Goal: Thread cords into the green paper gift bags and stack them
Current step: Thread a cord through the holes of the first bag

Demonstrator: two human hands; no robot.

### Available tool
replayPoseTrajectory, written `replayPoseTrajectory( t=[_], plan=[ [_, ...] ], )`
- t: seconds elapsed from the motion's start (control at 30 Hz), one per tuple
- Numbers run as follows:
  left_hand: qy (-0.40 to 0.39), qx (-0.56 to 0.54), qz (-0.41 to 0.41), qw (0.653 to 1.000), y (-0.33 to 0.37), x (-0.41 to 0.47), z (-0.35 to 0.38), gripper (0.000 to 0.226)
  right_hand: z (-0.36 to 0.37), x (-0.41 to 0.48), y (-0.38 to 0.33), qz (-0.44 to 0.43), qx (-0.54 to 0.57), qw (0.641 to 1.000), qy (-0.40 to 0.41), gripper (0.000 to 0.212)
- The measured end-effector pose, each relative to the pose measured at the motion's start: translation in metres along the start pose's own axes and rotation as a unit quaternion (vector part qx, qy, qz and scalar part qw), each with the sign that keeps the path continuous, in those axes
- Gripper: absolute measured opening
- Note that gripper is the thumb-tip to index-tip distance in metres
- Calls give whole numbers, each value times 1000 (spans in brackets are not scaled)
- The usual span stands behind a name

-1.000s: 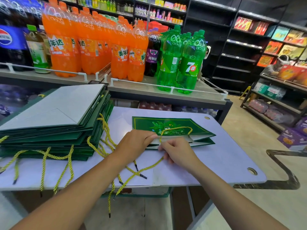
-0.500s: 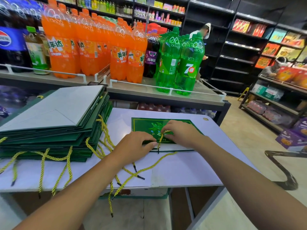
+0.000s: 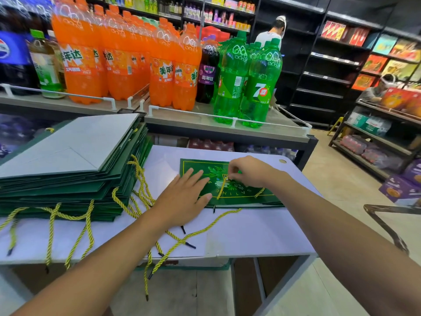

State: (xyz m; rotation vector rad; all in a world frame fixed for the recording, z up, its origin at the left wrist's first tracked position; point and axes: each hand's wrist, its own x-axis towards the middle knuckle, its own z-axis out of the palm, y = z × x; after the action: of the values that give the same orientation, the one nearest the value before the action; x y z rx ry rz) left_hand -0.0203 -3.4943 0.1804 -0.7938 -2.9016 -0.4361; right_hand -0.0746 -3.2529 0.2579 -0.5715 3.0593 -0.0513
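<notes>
A flat green paper gift bag (image 3: pixel 196 166) with a gold frame and leaf print lies on the white table (image 3: pixel 262 231). My left hand (image 3: pixel 184 197) presses flat on the bag's left part, fingers spread. My right hand (image 3: pixel 248 171) pinches the yellow-green twisted cord (image 3: pixel 221 189) that loops out of the bag's near edge. A loose cord (image 3: pixel 205 229) lies on the table just in front of the bag. A tall stack of flat green bags (image 3: pixel 68 179) with cords hanging out stands at the left.
Several loose cords (image 3: pixel 157 245) trail over the table's front edge. Behind the table a shelf (image 3: pixel 200 120) carries orange and green soda bottles. Two people stand among dark store shelves at the back right. A metal cart handle (image 3: pixel 387 215) is at the right.
The bag now lies closed and flat. My left hand opened and moved onto the bag. My right hand moved away from me over the bag, pulling the cord up through it.
</notes>
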Motion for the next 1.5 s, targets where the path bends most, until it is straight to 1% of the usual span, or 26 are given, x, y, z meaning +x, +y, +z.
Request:
replayPoseTrajectory(
  t=[0.03, 0.1, 0.17, 0.3, 0.43, 0.57, 0.97, 1.03, 1.07, 1.17, 1.23, 1.3, 1.4, 1.43, 1.5],
  plan=[
    [-29, 26, 0, 999, 0, 1, 2, 62, 1, 1, -1, 4, 25, 1000, 13, 9],
    [-59, 50, 4, 997, 0, 3, 3, 63, 4, 3, -3, 10, 80, 996, 25, 10],
    [-67, 55, 6, 996, -1, 4, 3, 62, 6, 7, -5, 4, 94, 995, 33, 8],
    [-74, 59, 6, 996, -4, 6, 4, 62, 4, 15, -7, -26, 117, 990, 79, 6],
    [-79, 54, 5, 995, -3, 5, 2, 61, 7, 22, -2, -5, 94, 993, 66, 12],
    [-80, 50, 3, 996, -2, 5, 2, 61, 14, 25, 8, 29, 102, 991, 81, 10],
    [-92, 54, 4, 994, -1, 7, 1, 61, 34, 36, 10, 38, 117, 988, 91, 12],
    [-84, 51, 4, 995, -2, 6, 2, 62, 33, 34, 8, 42, 118, 988, 90, 13],
    [-77, 49, 4, 996, -2, 5, 3, 62, 29, 31, 6, 40, 122, 988, 86, 18],
    [-41, 30, -2, 999, -2, 3, 2, 63, 11, 14, -1, 29, 144, 986, 85, 42],
    [-14, -10, -23, 1000, 0, 1, -1, 63, 1, -4, -5, 5, 144, 985, 94, 42],
    [9, -53, -49, 997, 2, -1, -3, 61, -1, -25, -11, -32, 128, 989, 62, 42],
    [51, -93, -72, 992, 5, -3, -6, 53, 10, -51, -20, -76, 37, 996, -4, 56],
    [65, -100, -74, 990, 5, -3, -7, 49, 15, -56, -22, -77, 1, 997, -15, 58],
    [86, -124, -73, 986, 5, -3, -10, 43, 21, -61, -24, -75, -49, 996, -8, 58]
  ],
)
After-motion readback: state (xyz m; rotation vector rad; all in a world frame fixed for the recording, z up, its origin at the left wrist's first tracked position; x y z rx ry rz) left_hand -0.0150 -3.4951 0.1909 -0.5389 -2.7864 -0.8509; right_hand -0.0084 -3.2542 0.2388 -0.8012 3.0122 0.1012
